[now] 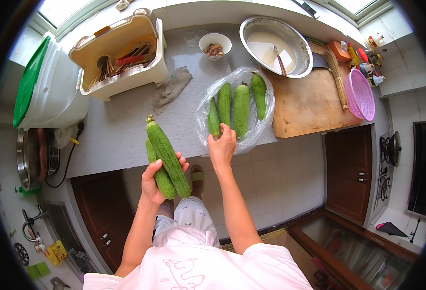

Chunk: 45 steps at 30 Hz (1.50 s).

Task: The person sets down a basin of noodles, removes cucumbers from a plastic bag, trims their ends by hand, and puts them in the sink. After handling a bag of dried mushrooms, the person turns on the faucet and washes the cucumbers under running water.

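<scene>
Two green loofah gourds [167,159] lie side by side in my left hand [154,183], held in front of the counter's edge. My right hand [223,146] is at the near edge of a clear plastic bag [265,128], its fingertips at the lower end of the leftmost gourd [213,117] there. Whether the fingers grip that gourd or the bag, I cannot tell. Several gourds lie in or on the bag, among them a thick pale green one [241,108] and a darker one [259,94] at the right.
Right of the bag is a wooden cutting board [307,105], with a steel basin [247,27] of whitish liquid behind. A grey rag [171,88] and a cream utensil box [125,85] stand left. Further back is a white bowl [215,38]. A pink basket [360,96] is far right.
</scene>
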### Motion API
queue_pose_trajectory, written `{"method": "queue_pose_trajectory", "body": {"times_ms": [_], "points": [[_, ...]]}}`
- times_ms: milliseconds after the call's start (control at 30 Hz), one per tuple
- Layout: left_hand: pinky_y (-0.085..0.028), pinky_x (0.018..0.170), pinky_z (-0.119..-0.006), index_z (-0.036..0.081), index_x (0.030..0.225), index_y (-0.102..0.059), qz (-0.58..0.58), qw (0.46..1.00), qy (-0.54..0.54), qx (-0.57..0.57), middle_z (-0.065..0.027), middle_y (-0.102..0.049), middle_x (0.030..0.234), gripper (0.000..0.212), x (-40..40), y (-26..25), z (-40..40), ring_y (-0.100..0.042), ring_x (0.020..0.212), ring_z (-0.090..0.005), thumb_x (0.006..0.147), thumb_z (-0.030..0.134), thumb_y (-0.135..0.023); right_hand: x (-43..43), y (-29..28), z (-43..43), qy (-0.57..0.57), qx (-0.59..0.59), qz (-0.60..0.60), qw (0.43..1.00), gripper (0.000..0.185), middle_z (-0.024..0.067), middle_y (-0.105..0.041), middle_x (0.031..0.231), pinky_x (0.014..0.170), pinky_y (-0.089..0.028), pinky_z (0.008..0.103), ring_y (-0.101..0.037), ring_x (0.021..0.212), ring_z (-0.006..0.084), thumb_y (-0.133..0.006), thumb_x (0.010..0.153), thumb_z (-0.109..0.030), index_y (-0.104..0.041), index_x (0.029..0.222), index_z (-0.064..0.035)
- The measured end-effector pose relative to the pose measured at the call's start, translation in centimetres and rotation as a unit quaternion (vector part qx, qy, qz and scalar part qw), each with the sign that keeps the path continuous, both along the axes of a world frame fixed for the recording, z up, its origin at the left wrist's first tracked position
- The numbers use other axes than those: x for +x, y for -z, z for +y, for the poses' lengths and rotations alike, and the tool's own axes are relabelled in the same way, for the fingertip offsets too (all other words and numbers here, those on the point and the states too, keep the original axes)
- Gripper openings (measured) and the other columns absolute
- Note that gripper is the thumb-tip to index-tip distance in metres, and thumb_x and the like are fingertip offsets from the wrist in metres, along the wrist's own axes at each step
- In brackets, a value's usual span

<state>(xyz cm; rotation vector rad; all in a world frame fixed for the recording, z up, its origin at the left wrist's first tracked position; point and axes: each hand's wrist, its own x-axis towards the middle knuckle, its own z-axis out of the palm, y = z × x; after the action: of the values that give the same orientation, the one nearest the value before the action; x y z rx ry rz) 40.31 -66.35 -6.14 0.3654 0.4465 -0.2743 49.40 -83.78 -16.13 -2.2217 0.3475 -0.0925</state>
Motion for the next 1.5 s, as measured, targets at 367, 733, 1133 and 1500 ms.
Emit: {"method": "queue_pose_trajectory", "body": {"times_ms": [367,733,1133,1500], "points": [[-0.043,0.108,-0.044,-0.006,0.123,-0.052,-0.011,1.000,-0.013,-0.004,-0.0180,-0.059,0.120,0.045,0.1,0.7,0.5,-0.059,0.113,-0.0286,0.087,0.019,-0.061,1.8,0.1,-1.5,0.005,0.017,-0.065,0.998,0.039,0.0249,-0.060,0.105,0.083,-0.048,0.0468,-0.062,0.092,0.0400,-0.062,0.088,-0.023,-0.056,0.114,0.0053],[-0.045,0.107,-0.045,-0.005,0.122,-0.052,0.016,0.999,-0.037,-0.011,-0.0183,-0.059,0.117,0.044,0.0,0.9,0.9,-0.059,0.111,-0.0289,0.086,0.017,-0.063,3.8,-1.3,-0.8,0.037,-0.019,-0.005,0.999,0.048,0.0163,-0.063,0.100,0.083,-0.049,0.0439,-0.062,0.093,0.0334,-0.075,0.074,-0.027,-0.064,0.110,0.0017],[-0.045,0.106,-0.039,-0.007,0.125,-0.049,-0.004,0.999,-0.035,0.004,-0.0178,-0.058,0.119,0.045,-1.2,0.0,3.5,-0.059,0.112,-0.0260,0.089,0.017,-0.061,3.8,-11.1,-1.0,0.061,-0.079,-0.195,0.976,0.030,0.0155,-0.061,0.097,0.076,-0.053,0.0385,-0.063,0.083,0.0292,-0.073,0.081,-0.019,-0.067,0.104,0.0007],[-0.050,0.097,-0.037,-0.003,0.122,-0.054,-0.050,0.992,-0.118,-0.011,-0.0152,-0.062,0.114,0.041,-10.2,-2.0,13.5,-0.061,0.106,-0.0248,0.091,0.021,-0.064,-10.1,-17.0,12.0,-0.126,0.495,0.000,0.860,0.031,0.0152,-0.065,0.104,0.085,-0.059,0.0354,-0.068,0.094,0.0229,-0.063,0.094,-0.014,-0.058,0.116,0.0080]]}}
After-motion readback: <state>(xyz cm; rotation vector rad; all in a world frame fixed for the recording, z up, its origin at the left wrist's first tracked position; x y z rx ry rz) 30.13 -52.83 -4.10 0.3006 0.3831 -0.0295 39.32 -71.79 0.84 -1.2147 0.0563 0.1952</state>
